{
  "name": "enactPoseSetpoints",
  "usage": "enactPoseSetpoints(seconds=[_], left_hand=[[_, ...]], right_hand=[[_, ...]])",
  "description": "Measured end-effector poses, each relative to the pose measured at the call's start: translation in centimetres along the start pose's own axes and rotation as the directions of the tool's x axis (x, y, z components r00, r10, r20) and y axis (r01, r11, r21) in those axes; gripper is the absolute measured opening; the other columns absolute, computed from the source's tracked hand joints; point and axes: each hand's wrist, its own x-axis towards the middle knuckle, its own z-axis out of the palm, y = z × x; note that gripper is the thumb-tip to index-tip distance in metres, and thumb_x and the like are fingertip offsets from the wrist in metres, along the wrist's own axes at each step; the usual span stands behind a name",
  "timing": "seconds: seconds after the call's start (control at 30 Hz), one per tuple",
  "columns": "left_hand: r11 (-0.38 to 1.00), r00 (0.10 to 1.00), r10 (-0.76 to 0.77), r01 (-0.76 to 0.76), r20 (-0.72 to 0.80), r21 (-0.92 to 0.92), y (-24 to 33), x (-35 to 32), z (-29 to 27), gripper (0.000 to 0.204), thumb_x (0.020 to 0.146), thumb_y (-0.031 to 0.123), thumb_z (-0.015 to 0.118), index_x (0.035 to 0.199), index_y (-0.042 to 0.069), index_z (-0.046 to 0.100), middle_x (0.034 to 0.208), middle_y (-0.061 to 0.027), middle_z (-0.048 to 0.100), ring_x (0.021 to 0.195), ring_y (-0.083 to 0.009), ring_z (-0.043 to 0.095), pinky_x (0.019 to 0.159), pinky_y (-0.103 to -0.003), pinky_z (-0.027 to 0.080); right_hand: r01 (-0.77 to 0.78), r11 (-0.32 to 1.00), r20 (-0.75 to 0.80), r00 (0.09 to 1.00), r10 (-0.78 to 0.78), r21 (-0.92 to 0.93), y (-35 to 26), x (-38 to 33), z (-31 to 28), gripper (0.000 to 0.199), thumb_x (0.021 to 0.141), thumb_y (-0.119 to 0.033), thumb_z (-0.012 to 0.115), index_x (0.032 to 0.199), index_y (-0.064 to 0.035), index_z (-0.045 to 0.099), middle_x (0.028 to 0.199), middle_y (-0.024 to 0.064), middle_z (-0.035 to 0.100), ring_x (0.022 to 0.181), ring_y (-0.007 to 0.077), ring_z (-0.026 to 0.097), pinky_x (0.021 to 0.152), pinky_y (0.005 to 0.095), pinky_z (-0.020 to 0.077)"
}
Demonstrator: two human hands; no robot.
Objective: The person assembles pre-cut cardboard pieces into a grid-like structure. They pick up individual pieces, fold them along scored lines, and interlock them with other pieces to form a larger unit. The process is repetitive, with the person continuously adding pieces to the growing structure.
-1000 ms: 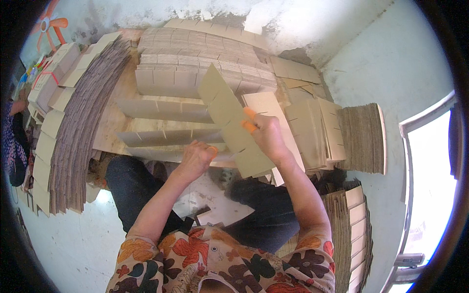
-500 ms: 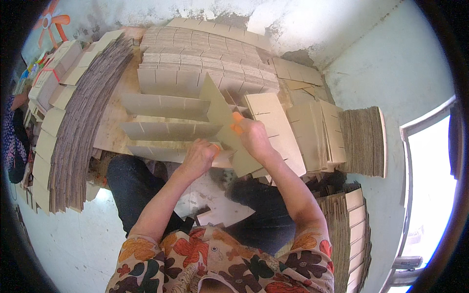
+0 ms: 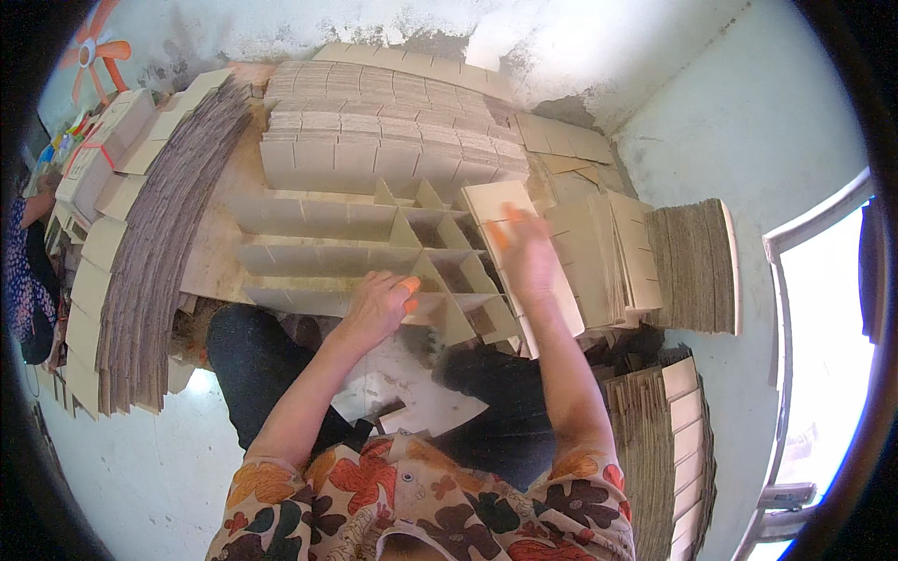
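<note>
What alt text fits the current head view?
A person's left hand is at the near edge of a partly interlocked cardboard grid; the blurred right hand is over pale slotted panels beside it. Cardboard stacks line both sides.

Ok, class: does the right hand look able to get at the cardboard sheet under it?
Likely yes: the right hand is over the cardboard sheet, nothing visible between; blur hides any contact.

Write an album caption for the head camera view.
Left hand at a cardboard divider grid, right hand over pale slotted cardboard.
</note>
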Motion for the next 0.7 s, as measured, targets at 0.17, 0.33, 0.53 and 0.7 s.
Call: enactPoseSetpoints(seconds=[0.17, 0.33, 0.53, 0.7], left_hand=[[0.999, 0.999, 0.028, -0.026, -0.035, 0.045, 0.5, -0.2, -1.1, 0.033, 0.072, 0.015, 0.072, 0.100, 0.002, 0.062, 0.094, -0.0111, 0.067, 0.084, -0.0274, 0.060, 0.080, -0.039, 0.044], [0.998, 1.000, -0.020, 0.022, -0.024, 0.066, -0.3, -0.9, -1.7, 0.033, 0.069, 0.014, 0.076, 0.099, 0.003, 0.065, 0.092, -0.0107, 0.068, 0.082, -0.0276, 0.061, 0.080, -0.039, 0.046], [0.999, 0.999, -0.040, 0.040, 0.000, 0.035, 0.6, -0.4, -2.0, 0.032, 0.069, 0.014, 0.076, 0.098, 0.004, 0.066, 0.088, -0.0114, 0.067, 0.078, -0.0277, 0.060, 0.080, -0.038, 0.046], [0.997, 0.995, -0.063, 0.066, -0.082, 0.033, -0.2, -1.3, -3.2, 0.037, 0.068, 0.016, 0.077, 0.101, 0.004, 0.065, 0.090, -0.0123, 0.067, 0.085, -0.0295, 0.060, 0.083, -0.040, 0.045]], right_hand=[[-0.467, 0.852, 0.339, 0.782, 0.523, -0.236, 12.5, -4.4, -2.7, 0.058, 0.069, -0.040, 0.081, 0.105, 0.0012, 0.064, 0.099, 0.0155, 0.067, 0.094, 0.0259, 0.062, 0.080, 0.0352, 0.0507], [-0.692, 0.706, 0.553, 0.533, 0.640, -0.149, 11.6, -3.1, -3.9, 0.056, 0.070, -0.036, 0.081, 0.103, 0.0062, 0.065, 0.090, 0.0146, 0.069, 0.080, 0.0198, 0.064, 0.072, 0.0320, 0.0512], [-0.875, 0.421, 0.539, 0.480, 0.693, 0.239, 15.4, -5.0, -4.9, 0.030, 0.076, -0.024, 0.076, 0.087, 0.0039, 0.071, 0.079, 0.0047, 0.067, 0.074, 0.0129, 0.058, 0.066, 0.0275, 0.0485], [-0.805, 0.478, 0.259, 0.574, 0.777, 0.351, 14.7, -2.5, -7.6, 0.025, 0.076, -0.021, 0.076, 0.086, 0.0014, 0.073, 0.076, 0.0002, 0.064, 0.073, 0.0108, 0.056, 0.071, 0.0246, 0.0459]])
